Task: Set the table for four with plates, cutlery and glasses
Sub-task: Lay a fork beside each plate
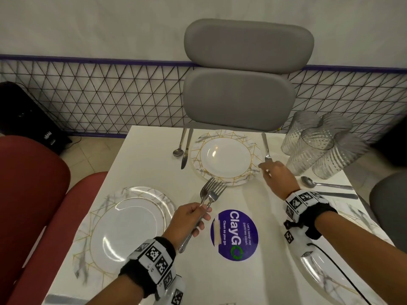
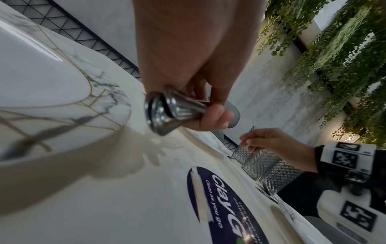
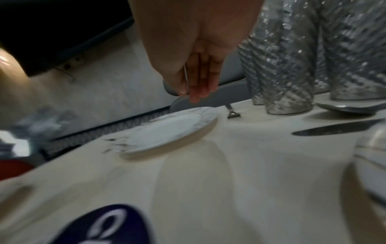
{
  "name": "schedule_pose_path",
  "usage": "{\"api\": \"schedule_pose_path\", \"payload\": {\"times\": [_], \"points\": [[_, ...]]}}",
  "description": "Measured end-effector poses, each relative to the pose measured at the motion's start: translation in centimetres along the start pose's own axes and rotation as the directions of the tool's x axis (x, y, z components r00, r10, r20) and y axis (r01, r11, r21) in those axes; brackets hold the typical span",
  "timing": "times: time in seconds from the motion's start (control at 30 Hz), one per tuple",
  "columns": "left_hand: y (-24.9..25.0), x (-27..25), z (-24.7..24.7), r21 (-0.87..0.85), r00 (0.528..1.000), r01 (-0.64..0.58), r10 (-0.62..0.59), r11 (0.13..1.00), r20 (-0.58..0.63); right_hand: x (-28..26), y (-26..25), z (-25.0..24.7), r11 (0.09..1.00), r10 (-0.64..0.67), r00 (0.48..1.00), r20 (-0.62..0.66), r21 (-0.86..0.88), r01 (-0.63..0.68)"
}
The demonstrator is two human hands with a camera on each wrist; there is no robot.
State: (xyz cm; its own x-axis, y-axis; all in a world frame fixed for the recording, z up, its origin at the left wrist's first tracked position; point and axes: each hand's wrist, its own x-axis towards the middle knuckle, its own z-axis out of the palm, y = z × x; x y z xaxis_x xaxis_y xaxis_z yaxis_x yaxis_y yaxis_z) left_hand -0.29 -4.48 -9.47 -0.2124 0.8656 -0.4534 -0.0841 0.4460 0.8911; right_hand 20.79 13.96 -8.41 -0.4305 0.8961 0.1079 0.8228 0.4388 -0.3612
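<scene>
The right hand [image 1: 278,172] hides the far fork's [image 1: 266,148] tines, and the right-side plate [image 1: 326,271] runs off frame

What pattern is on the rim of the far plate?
White marble with grey veins and thin gold geometric lines on the far plate; the head view shows it best.

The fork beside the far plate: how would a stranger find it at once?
Start at the grey chair; the far plate lies before it. The fork lies alone right of it, by the right hand, unlike the forks in the left hand.
</scene>
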Motion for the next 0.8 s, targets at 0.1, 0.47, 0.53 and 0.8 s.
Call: {"api": "schedule_pose_path", "payload": {"times": [0.1,0.47,0.53,0.8], "points": [[-0.1,-1.7,-0.8,0.012,1.0,0.002,-0.002,1.0,0.01,-2.4,-4.2,-0.5,0.981,-0.106,0.989,0.102,0.173,0.088],[-1.9,-10.0,-7.6,0.052,0.997,-0.025,0.021,0.998,0.079,-8.3,-15.6,1.9,0.81,-0.12,0.927,0.357,0.575,-0.117],[-2.9,-11.8,-10.1,0.048,0.997,-0.022,0.018,0.999,0.071,-9.2,-16.5,2.4,0.809,-0.103,0.927,0.361,0.573,-0.134],[-4.8,-15.7,-17.6,0.029,0.993,-0.006,0.009,1.0,-0.114,-10.3,-21.3,4.6,0.811,-0.074,0.911,0.407,0.556,-0.182]]}}
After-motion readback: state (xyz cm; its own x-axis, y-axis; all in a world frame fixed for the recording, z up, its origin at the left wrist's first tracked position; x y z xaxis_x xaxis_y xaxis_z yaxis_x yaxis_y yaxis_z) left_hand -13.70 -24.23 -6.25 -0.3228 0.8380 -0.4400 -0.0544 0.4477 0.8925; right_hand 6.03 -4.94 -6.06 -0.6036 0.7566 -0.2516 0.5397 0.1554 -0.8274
